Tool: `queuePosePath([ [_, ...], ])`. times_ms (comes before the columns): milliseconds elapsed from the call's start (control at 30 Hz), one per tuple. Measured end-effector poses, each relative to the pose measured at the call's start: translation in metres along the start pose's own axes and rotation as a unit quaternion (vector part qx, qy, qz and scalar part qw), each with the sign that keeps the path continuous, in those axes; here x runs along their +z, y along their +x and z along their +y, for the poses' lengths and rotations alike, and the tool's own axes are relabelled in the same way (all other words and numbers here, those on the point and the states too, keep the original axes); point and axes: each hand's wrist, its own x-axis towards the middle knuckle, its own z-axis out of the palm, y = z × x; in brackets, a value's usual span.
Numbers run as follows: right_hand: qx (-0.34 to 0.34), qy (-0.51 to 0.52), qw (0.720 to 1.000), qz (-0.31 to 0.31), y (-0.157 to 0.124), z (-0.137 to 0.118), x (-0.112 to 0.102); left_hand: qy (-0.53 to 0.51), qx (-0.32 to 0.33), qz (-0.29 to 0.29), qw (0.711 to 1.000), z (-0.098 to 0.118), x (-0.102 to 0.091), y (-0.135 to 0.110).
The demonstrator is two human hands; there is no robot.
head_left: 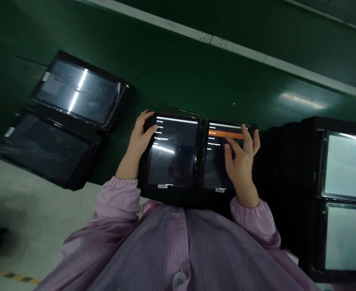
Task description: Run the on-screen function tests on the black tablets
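Two black tablets lie side by side on the green bench right in front of me, both screens lit with a white text menu. My left hand (139, 137) grips the upper left corner of the left tablet (172, 155), thumb on the screen's edge. My right hand (241, 159) lies over the right tablet (217, 159) with fingers spread, fingertips at the top right near an orange highlighted menu line (218, 133). Both wrists wear pink striped sleeves.
Two dark tablets (79, 93) (46, 148) lie overlapping on the green bench (172, 68) at the left. At the right stands a black stack with two tablets (346, 165) (347, 236), screens glaring white. A pale rail (241, 49) crosses the bench's far side. Grey floor shows lower left.
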Motion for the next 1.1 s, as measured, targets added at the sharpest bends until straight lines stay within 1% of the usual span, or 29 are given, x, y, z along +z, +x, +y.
queuePosePath([
  [133, 0.003, 0.01, 0.999, 0.04, -0.007, 0.001, -0.009, 0.018, -0.008, 0.007, 1.0, 0.004, 0.002, 0.004],
  [233, 0.004, 0.006, 0.999, 0.047, -0.014, 0.001, -0.011, 0.018, -0.018, 0.016, 1.0, 0.006, 0.002, 0.004],
  [400, -0.006, -0.002, 1.0, 0.027, -0.023, -0.004, -0.008, -0.006, -0.04, 0.006, 0.999, 0.006, -0.001, 0.005],
  [633, 0.006, 0.009, 1.0, -0.006, -0.021, -0.009, -0.008, -0.021, -0.029, 0.006, 0.999, 0.005, 0.001, 0.003],
  [700, 0.003, 0.003, 1.0, -0.009, -0.021, -0.008, -0.007, -0.021, -0.022, 0.01, 0.999, 0.004, -0.002, 0.002],
  [767, 0.0, -0.005, 1.0, 0.0, -0.021, -0.006, -0.006, -0.028, -0.02, -0.015, 0.999, 0.001, -0.008, 0.002],
  [867, -0.005, -0.005, 1.0, 0.025, -0.021, -0.005, -0.005, -0.039, -0.029, -0.089, 0.995, 0.0, -0.018, 0.002],
  [900, -0.006, -0.003, 0.999, 0.032, -0.021, -0.004, -0.006, -0.04, -0.036, -0.105, 0.993, 0.0, -0.019, 0.002],
  [967, -0.01, 0.006, 0.999, 0.044, -0.019, -0.004, -0.008, -0.055, -0.056, -0.114, 0.99, 0.003, -0.019, 0.002],
  [1067, -0.02, 0.024, 0.998, 0.059, -0.015, -0.006, -0.013, -0.133, -0.102, -0.1, 0.981, 0.011, -0.014, -0.001],
  [1100, -0.024, 0.029, 0.997, 0.064, -0.014, -0.006, -0.015, -0.162, -0.112, -0.091, 0.976, 0.016, -0.015, -0.003],
])
